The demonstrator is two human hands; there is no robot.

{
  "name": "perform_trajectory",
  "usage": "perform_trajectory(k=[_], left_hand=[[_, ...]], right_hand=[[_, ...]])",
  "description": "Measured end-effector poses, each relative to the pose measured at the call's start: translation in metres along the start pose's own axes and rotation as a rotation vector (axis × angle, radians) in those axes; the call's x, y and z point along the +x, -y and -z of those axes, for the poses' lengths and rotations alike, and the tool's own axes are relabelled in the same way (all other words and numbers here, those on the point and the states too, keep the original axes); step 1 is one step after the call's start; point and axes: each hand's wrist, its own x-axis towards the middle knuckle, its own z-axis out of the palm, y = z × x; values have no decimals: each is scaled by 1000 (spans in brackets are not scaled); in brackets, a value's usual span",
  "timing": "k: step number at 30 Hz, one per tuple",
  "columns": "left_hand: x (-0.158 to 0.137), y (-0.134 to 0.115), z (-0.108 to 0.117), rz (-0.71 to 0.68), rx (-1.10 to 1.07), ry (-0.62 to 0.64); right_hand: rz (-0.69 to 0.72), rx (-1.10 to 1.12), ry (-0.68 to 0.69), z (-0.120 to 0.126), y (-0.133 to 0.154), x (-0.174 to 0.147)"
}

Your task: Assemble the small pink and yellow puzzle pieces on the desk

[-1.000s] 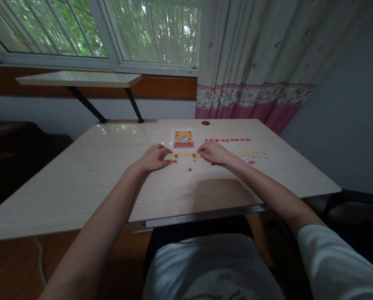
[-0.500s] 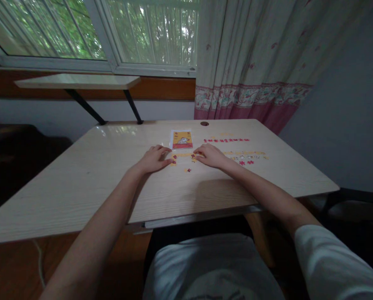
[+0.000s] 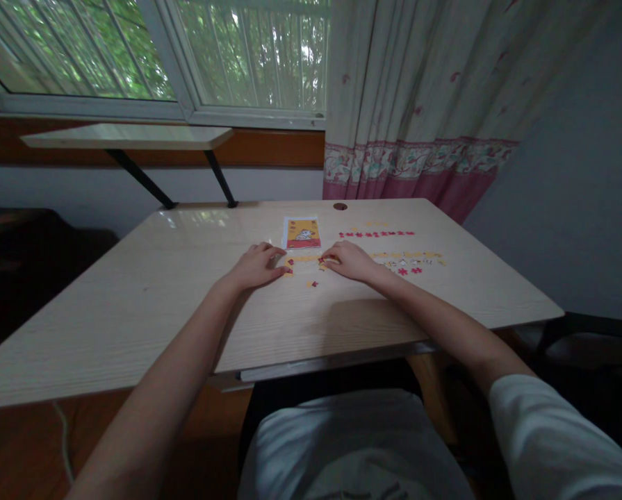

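Small yellow puzzle pieces [image 3: 305, 259] with dark red marks form a partly joined strip on the desk, between my two hands. My left hand [image 3: 258, 267] rests at the strip's left end, thumb and index finger apart, the thumb touching a piece there. At the right end, the fingertips of my right hand [image 3: 348, 261] close on a small yellow and dark red puzzle piece [image 3: 321, 260]. A loose yellow and red piece [image 3: 312, 284] lies nearer to me. Behind the strip is a picture card [image 3: 304, 234], yellow and red with a white animal figure.
Right of my hands, sorted pieces lie in rows: red pieces [image 3: 377, 235] at the back, yellow pieces [image 3: 415, 255], and two red pieces [image 3: 410, 271] in front. The wooden desk [image 3: 149, 298] has a raised shelf [image 3: 133, 136] at back left and a cable hole [image 3: 340, 206].
The view has shifted very slightly. Both hands stay at the ends of the strip, with only tiny finger movement at the right piece.
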Motion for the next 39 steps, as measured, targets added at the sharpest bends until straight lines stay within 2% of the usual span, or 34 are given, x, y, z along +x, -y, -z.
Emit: perform_trajectory(k=[30, 39], left_hand=[[1, 5, -1, -50, 14, 21], [1, 8, -2, -81, -44, -21]], right_hand=[[51, 14, -8, 0, -2, 1], [-102, 26, -122, 23, -30, 2]])
